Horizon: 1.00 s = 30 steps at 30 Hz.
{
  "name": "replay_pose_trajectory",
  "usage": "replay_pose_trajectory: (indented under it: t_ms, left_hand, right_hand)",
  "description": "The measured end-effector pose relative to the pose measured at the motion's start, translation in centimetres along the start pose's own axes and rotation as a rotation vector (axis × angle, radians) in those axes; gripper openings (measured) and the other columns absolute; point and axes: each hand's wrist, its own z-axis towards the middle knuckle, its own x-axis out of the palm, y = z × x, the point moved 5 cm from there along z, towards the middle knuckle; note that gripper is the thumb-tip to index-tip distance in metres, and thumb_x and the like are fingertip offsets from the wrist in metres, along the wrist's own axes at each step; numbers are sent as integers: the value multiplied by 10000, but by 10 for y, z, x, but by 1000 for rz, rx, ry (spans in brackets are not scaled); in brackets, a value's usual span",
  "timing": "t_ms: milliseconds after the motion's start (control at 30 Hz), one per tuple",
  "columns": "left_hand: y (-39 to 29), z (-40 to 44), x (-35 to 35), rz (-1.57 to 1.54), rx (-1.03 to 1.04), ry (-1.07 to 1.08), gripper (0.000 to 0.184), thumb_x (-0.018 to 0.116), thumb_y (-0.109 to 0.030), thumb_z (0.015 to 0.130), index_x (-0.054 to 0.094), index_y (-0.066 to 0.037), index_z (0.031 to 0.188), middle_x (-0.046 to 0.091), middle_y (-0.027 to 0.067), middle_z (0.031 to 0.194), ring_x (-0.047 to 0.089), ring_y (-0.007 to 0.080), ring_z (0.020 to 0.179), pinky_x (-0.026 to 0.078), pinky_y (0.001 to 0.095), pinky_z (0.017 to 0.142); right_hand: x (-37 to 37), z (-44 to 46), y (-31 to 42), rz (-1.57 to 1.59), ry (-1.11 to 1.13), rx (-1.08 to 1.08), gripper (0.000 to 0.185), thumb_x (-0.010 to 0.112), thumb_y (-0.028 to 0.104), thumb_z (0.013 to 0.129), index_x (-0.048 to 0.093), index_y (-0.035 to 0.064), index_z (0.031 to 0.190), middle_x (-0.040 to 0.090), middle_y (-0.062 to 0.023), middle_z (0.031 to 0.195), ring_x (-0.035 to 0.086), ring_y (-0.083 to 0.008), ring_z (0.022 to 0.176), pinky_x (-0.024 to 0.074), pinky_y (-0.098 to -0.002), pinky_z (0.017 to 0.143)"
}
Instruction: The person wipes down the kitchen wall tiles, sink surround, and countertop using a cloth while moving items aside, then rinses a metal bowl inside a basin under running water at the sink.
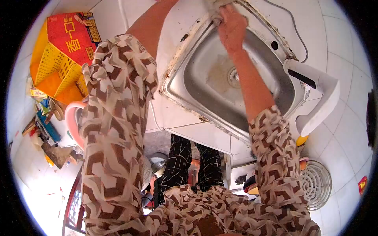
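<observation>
My right hand [232, 25] is closed on a greyish, wet-looking rag [215, 8] at the far left corner of the steel sink [199, 74]. The rag is partly cut off by the top edge of the view. Brown stains and worn, dirty sealant run along the sink's rim. A round drain [233, 77] and a brownish patch show on the sink's floor. My left forearm [151, 23] reaches over the white tiled counter [173, 47] to the left of the sink; the left hand lies beyond the top edge, out of sight.
A white tap [325, 92] juts out at the sink's right side, near my right forearm. A red and yellow box [69, 37] stands at the left, with a pink-rimmed basin [72, 122] below. A grey cable [293, 19] lies behind the sink. A round rack [315, 185] is at lower right.
</observation>
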Motion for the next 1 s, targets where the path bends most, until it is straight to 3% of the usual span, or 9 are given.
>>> replay_pose_trajectory:
  t_ms: [233, 367, 433, 500, 567, 600, 733, 767, 1000]
  left_hand:
    - [44, -9, 17, 81, 92, 115, 508, 598, -329, 836, 476, -56, 1247, 389, 198, 1371, 323, 377, 1294, 287, 563, 977]
    - [31, -86, -15, 194, 328, -645, 476, 487, -266, 915, 428, 10, 1298, 506, 235, 1260, 408, 355, 1233, 319, 510, 1028]
    - [-14, -164, -57, -212, 262, -579, 388, 526, -229, 898, 500, -30, 1230, 369, 205, 1388, 344, 367, 1290, 268, 471, 1056]
    - [-53, -239, -79, -613, 163, -390, 350, 442, -122, 930, 469, -30, 1267, 321, 214, 1427, 333, 353, 1318, 251, 422, 1089]
    - [-63, -302, -76, -408, 311, -205, 412, 468, -228, 936, 446, -40, 1302, 310, 209, 1438, 275, 366, 1347, 199, 453, 1109]
    - [-64, -333, -69, -481, 381, -112, 439, 479, -260, 928, 443, -57, 1315, 310, 191, 1444, 250, 361, 1361, 189, 466, 1111]
    - [-21, -408, -61, -666, 497, 143, 371, 478, -263, 914, 530, -48, 1212, 495, 154, 1300, 408, 345, 1254, 293, 472, 1054]
    - [5, -410, -75, -518, 211, -11, 380, 441, -288, 925, 550, -23, 1175, 555, 152, 1204, 475, 342, 1166, 327, 457, 1017]
    - [172, -396, -43, 74, -229, -347, 527, 451, -223, 921, 319, -25, 1391, 293, 173, 1451, 238, 359, 1350, 169, 496, 1096]
  right_hand:
    - [-13, -63, 70, 318, 134, -79, 326, 616, 24, 634, 650, 78, 953, 608, -119, 1040, 541, -307, 1043, 441, -470, 807]
    - [-28, -70, 79, 593, 344, 188, 423, 483, -88, 681, 668, 80, 1022, 642, -74, 876, 593, -225, 776, 471, -354, 670]
    - [-36, -59, 64, 926, 612, 664, 468, 417, -105, 711, 669, 72, 1064, 624, -38, 756, 558, -144, 624, 461, -304, 582]
    - [-47, -27, 54, 916, 388, 731, 479, 359, -82, 751, 644, 44, 1115, 548, 8, 663, 434, -67, 512, 383, -241, 472]
    - [-44, 7, 57, 917, 345, 767, 431, 443, 13, 744, 620, 63, 1134, 666, -157, 890, 621, -257, 772, 473, -359, 752]
    - [-29, 25, 56, 825, 273, 533, 426, 438, -23, 763, 625, 59, 1138, 647, -103, 834, 590, -193, 692, 456, -316, 644]
    - [37, 99, 98, 1201, 223, 137, 415, 500, -26, 835, 526, 18, 1247, 506, -204, 1281, 523, -324, 1127, 375, -372, 990]
    - [63, 112, 100, 1260, 210, 85, 434, 483, -44, 846, 516, 33, 1273, 498, -206, 1293, 504, -321, 1156, 366, -342, 1005]
    - [126, 128, 101, 84, 225, -416, 435, 547, 104, 804, 573, 189, 1229, 540, -117, 1260, 472, -308, 1174, 384, -408, 1002]
